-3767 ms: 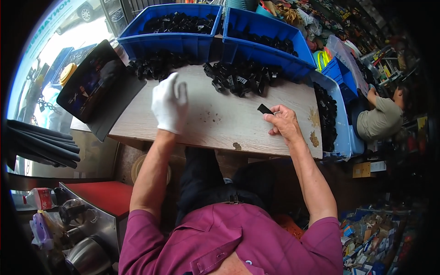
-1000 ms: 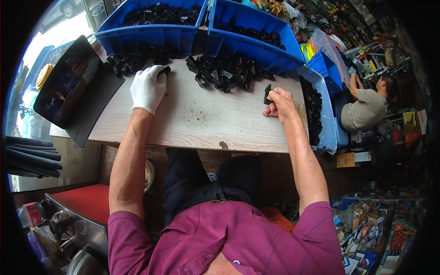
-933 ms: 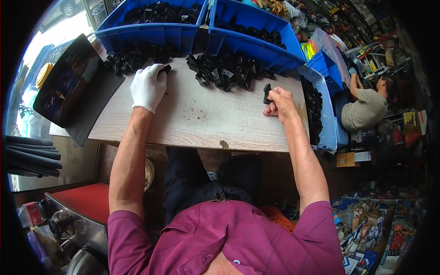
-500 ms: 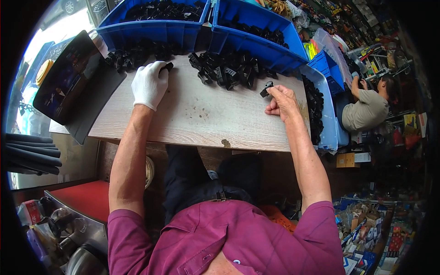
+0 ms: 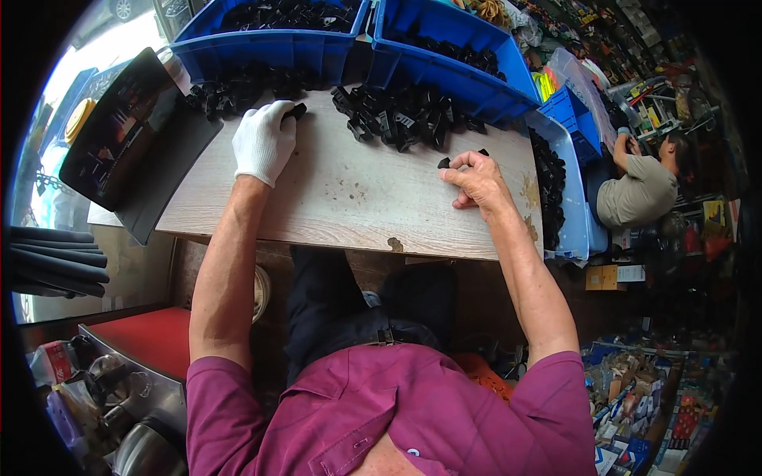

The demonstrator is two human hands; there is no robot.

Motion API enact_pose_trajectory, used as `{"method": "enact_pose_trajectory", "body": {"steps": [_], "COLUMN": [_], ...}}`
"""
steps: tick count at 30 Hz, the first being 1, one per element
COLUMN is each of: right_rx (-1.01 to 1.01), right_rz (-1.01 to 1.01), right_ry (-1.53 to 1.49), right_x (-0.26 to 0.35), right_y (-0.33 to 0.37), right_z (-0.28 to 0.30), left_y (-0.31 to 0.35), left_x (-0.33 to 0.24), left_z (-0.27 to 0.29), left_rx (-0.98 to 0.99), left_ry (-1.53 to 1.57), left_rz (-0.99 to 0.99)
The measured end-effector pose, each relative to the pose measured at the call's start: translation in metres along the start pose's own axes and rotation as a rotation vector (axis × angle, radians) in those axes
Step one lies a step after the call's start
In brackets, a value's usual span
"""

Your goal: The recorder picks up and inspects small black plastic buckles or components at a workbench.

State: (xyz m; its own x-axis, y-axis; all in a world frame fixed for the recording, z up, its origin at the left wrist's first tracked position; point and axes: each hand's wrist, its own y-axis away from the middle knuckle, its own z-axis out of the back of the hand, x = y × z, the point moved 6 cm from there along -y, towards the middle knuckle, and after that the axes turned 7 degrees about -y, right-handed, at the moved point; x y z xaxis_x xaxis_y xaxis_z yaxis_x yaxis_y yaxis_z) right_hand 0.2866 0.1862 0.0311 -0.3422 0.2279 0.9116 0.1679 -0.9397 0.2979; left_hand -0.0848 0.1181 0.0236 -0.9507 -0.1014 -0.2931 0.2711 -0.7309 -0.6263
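Observation:
My left hand (image 5: 263, 144), in a white knit glove, is closed around a small black plastic part (image 5: 297, 111) whose end sticks out past the fingers. It rests on the left of the wooden table (image 5: 349, 208), beside one pile of black parts (image 5: 238, 94). On the right my bare right hand (image 5: 479, 181) pinches another small black part (image 5: 445, 163) between thumb and fingers, just above the tabletop. A larger pile of black parts (image 5: 401, 119) lies between and beyond the two hands. The fingers partly hide both held parts.
Two blue bins (image 5: 266, 49) with black parts line the table's far edge. A pale blue tub (image 5: 586, 230) of black parts stands off the right edge. At the left is a propped tablet (image 5: 119, 131). Another person (image 5: 637, 189) sits at the far right, among cluttered shelves.
My right hand has turned and moved a little left and nearer with its black part. The left hand holds its part in nearly the same place. The whole view has shifted slightly.

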Motion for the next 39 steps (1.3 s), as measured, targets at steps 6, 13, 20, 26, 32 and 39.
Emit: {"method": "enact_pose_trajectory", "body": {"steps": [6, 13, 20, 26, 32, 39], "right_rx": [-0.016, -0.084, 0.015, 0.169, 0.156, 0.101], "right_rz": [0.04, -0.008, -0.05, -0.038, 0.005, 0.037], "right_ry": [-0.039, 0.063, 0.058, 0.043, 0.074, 0.072], "right_x": [-0.006, -0.004, -0.007, 0.0, -0.005, -0.006], "right_y": [0.006, 0.008, 0.023, 0.04, 0.035, 0.039], "right_z": [-0.002, -0.007, -0.017, -0.049, -0.052, -0.049], "left_y": [-0.001, 0.001, 0.012, 0.038, 0.051, 0.052], "left_x": [-0.002, -0.007, -0.014, -0.106, -0.162, -0.187], "left_z": [0.001, 0.003, 0.015, 0.041, 0.007, 0.009], "left_rx": [0.023, 0.015, 0.03, 0.129, 0.32, 0.312], "left_ry": [0.013, 0.009, 0.345, 0.475, 0.432, 0.45], "left_rz": [0.003, -0.066, 0.025, -0.234, -0.469, -0.7]}}
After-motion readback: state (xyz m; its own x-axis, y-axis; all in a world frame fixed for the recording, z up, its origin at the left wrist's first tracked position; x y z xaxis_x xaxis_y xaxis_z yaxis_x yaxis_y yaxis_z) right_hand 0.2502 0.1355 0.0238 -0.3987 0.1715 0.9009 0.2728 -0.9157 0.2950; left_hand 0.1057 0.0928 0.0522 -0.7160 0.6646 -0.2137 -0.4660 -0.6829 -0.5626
